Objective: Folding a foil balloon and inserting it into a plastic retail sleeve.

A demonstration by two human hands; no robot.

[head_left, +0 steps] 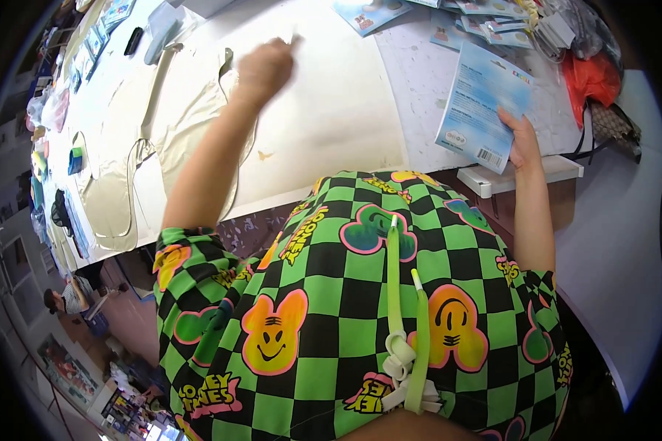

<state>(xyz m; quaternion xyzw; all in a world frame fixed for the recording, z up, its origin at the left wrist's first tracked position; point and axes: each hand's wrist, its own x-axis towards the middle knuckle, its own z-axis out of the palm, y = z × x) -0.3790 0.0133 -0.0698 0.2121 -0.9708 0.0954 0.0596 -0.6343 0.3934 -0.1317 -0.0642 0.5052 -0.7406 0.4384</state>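
Observation:
My left hand (265, 70), blurred, is raised over the cream sheet (331, 125) on the table, fingers curled; a small pale item at its fingertips is too smeared to name. My right hand (522, 140) grips a light-blue printed flat package (478, 95) by its right edge, above the table's front edge. Left of my left hand lie cream fabric pieces (107, 169) with long narrow strips.
More blue packages (368, 11) lie along the back, beside plastic bags and red material (588, 81). A black object (132, 40), clear container (162, 37) and assorted bags sit at left. A white drawer edge (522, 173) juts below my right hand. Another person (70, 298) is at lower left.

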